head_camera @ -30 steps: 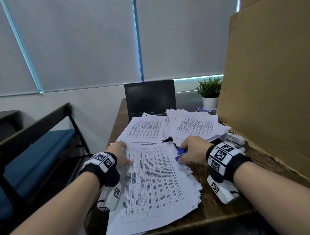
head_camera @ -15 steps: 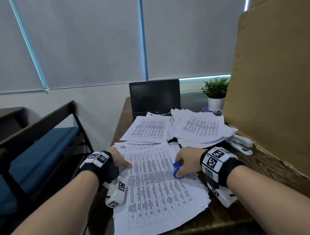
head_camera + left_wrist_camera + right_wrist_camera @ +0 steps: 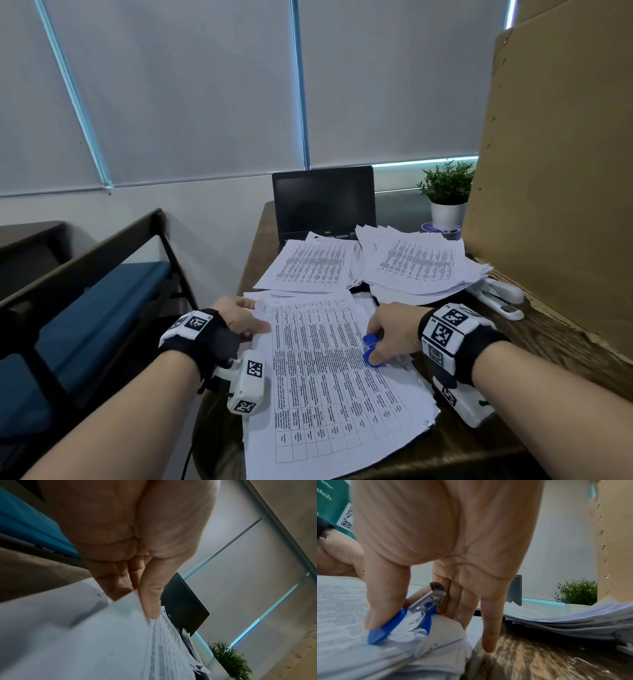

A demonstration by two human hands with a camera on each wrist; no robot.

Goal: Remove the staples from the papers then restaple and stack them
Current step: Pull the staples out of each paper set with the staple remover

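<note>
My right grip (image 3: 388,334) is clenching the staple remover (image 3: 370,349) on the papers' (image 3: 329,377) right edge while my left grip (image 3: 239,317) is pinching their left edge.

Materials and finishes

Staple remover (image 3: 385,627): glossy blue plastic grips, bare shiny metal hinge. Papers (image 3: 329,377): matt white printed paper. Desk (image 3: 539,660): rough-grained dark wood. Stapler (image 3: 496,296): smooth white plastic. Board (image 3: 555,171): matt brown cardboard.

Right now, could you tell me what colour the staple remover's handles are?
Blue, seen best in the right wrist view: staple remover.
</note>
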